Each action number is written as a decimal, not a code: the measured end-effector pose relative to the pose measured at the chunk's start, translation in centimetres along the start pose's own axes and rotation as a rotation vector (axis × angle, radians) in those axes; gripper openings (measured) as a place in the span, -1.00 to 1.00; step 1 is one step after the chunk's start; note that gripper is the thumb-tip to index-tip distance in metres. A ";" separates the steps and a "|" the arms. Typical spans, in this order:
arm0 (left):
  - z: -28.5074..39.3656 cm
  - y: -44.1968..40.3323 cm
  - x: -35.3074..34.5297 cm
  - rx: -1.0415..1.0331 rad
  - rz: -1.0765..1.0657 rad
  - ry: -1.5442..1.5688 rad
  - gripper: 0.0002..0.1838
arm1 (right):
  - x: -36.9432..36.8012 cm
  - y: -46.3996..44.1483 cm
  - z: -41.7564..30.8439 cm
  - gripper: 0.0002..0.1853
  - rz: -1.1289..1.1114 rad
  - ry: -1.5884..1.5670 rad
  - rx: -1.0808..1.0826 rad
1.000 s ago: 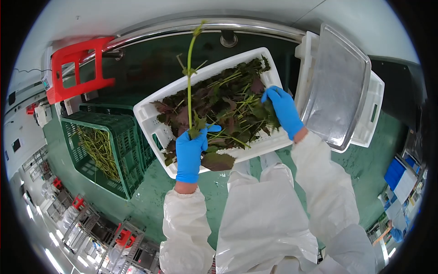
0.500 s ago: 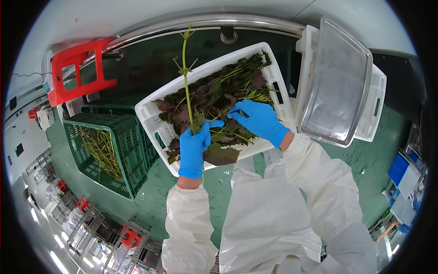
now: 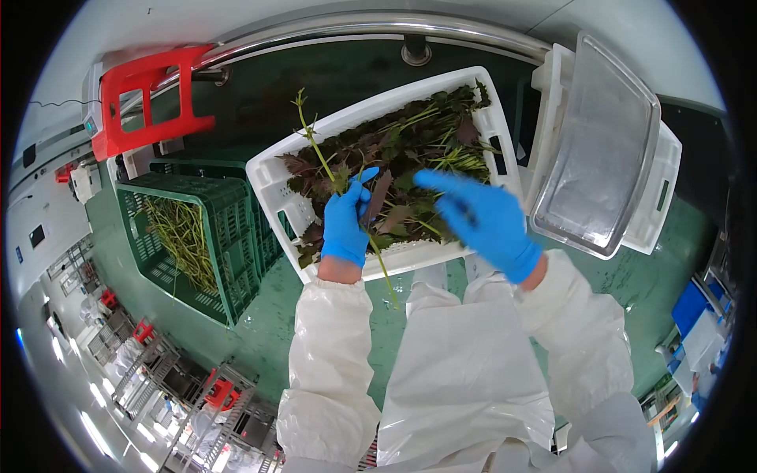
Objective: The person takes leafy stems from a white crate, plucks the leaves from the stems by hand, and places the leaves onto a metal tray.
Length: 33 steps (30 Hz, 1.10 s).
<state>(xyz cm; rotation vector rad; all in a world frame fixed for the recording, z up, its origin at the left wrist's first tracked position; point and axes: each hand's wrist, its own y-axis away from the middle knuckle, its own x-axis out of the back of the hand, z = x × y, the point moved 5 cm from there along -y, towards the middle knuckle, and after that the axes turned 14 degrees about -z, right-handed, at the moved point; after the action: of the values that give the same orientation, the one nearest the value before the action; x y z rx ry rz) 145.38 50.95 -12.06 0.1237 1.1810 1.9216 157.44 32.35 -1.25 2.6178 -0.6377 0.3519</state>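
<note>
My left hand (image 3: pixel 347 223), in a blue glove, is closed around a long green plant stem (image 3: pixel 321 158). The stem's bare top leans up and left, and its lower end sticks out below the hand. My right hand (image 3: pixel 489 221), gloved in blue too and smeared by motion, has its fingers stretched out over the near right part of the crate, with nothing visible in them. Beneath both hands is a white plastic crate (image 3: pixel 276 189) full of green and purple toothed leaves (image 3: pixel 402 142) that look like perilla.
At left, a green plastic crate (image 3: pixel 223 260) holds stripped stems (image 3: pixel 183 240). A red plastic stool (image 3: pixel 154 135) is at the upper left. White crates (image 3: pixel 658 189) with a metal tray (image 3: pixel 597 150) stand at right. A steel rail (image 3: pixel 347 30) runs behind.
My right hand has pulled away from the left hand, toward the right and down, and its fingers have straightened. The stem in my left hand has tilted and sits lower.
</note>
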 end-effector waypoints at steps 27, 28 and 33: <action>-6.5 2.7 -2.6 0.274 -0.109 -0.091 -0.70 | -7.6 -1.0 6.8 -0.59 -0.017 0.989 0.352; -6.5 3.5 -2.4 0.277 -0.118 -0.238 -0.71 | -7.8 -1.0 6.7 -0.62 -0.018 1.006 0.328; -6.8 4.8 -3.0 0.144 -0.179 -0.173 -0.76 | -8.7 -1.4 6.4 -0.94 -0.032 1.014 0.308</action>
<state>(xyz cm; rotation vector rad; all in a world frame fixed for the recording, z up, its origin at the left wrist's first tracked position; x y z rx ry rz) 141.07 43.24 -11.08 0.2484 1.1720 1.6362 151.56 33.85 -10.30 2.2501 -0.1804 1.7034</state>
